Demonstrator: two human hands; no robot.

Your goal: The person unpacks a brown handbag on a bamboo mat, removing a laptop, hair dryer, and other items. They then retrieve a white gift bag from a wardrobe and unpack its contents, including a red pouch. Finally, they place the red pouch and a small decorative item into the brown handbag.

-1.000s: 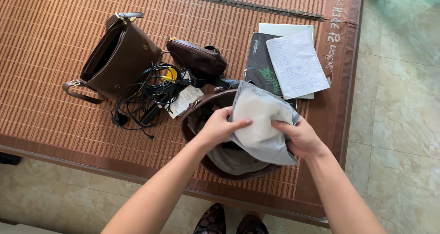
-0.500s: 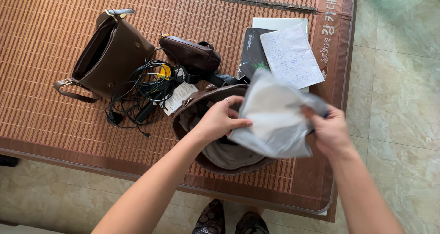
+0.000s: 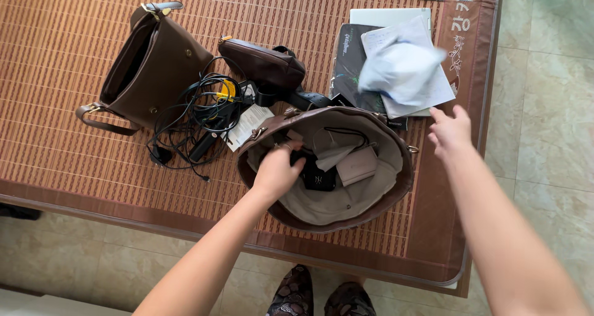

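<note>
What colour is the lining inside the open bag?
Light grey-beige lining, inside the brown bag, seen best in the head view.

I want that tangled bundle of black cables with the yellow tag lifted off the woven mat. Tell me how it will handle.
The tangled black cable bundle looks floppy: its loops sprawl loosely, so it would probably sag. Strands trail to a plug, so ends may dangle or snag. It touches the white paper slip and may drag it.

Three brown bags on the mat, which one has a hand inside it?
The round brown bag at the near edge: the left hand reaches into its grey-lined opening. The flap bag and small pouch lie farther back, untouched.
</note>
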